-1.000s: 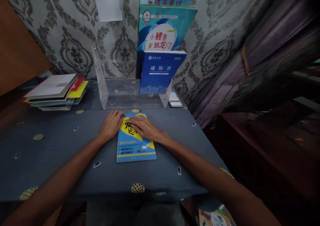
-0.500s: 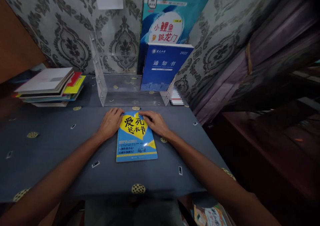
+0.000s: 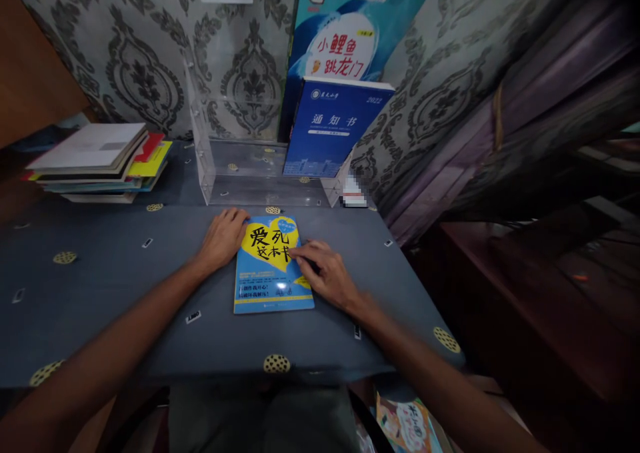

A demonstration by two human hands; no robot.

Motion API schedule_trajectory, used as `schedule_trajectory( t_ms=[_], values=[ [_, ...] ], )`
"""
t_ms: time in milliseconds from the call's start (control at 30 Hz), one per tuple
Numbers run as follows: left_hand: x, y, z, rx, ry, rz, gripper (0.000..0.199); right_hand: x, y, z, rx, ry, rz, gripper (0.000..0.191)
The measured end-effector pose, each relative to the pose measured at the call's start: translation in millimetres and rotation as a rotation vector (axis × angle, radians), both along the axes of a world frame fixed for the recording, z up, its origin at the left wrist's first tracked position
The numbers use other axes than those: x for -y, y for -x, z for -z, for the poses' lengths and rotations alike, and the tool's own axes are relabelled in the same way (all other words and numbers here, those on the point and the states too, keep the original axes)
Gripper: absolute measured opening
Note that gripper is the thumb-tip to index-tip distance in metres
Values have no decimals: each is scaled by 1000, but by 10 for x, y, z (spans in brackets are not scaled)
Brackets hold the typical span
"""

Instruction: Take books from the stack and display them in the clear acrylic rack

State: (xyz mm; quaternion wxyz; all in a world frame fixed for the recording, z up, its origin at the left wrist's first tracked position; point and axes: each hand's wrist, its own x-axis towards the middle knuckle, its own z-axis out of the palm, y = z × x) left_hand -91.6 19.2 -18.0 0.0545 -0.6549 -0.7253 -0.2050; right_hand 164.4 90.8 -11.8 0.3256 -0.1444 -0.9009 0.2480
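A blue paperback book (image 3: 260, 293) with a yellow heart and black lettering lies closed on the cloth-covered table. My left hand (image 3: 225, 236) rests by its upper left edge, fingers lying loosely with the tips touching or nearly touching the corner. Over the book's right edge sits my right hand (image 3: 324, 269), fingers partly bent and their tips on the cover near the heart. It grasps nothing that I can see.
Behind the book stands a clear acrylic rack (image 3: 265, 191) holding a dark blue booklet (image 3: 333, 143) and a taller teal book (image 3: 350, 13). At the left is a stack of books (image 3: 95, 153). Another book (image 3: 405, 423) lies below the table's front edge.
My right hand has slid from the book's upper right corner down along its right side. My left hand stays at the upper left edge. The view has tilted slightly downward.
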Motion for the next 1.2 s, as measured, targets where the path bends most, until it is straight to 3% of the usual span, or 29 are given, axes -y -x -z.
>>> schedule_trajectory(
  t_ms=[100,267,400,567,800,1200],
  values=[
    [-6,4,6,-15,6,-9,22,137,-14,-61,20,-81,-56,25],
    [-2,-3,-16,-16,5,-9,23,421,180,-221,219,-210,-297,28],
    [5,-11,-28,-18,4,-6,24,580,340,-201,325,-285,-376,34],
    [4,-5,-18,-33,9,1,24,604,330,-101,270,-243,-350,33],
    [5,-6,-33,-8,21,2,25,591,202,-144,207,-73,-295,29],
    [8,-7,-30,1,9,6,24,543,32,-14,33,103,-185,35]
  ],
)
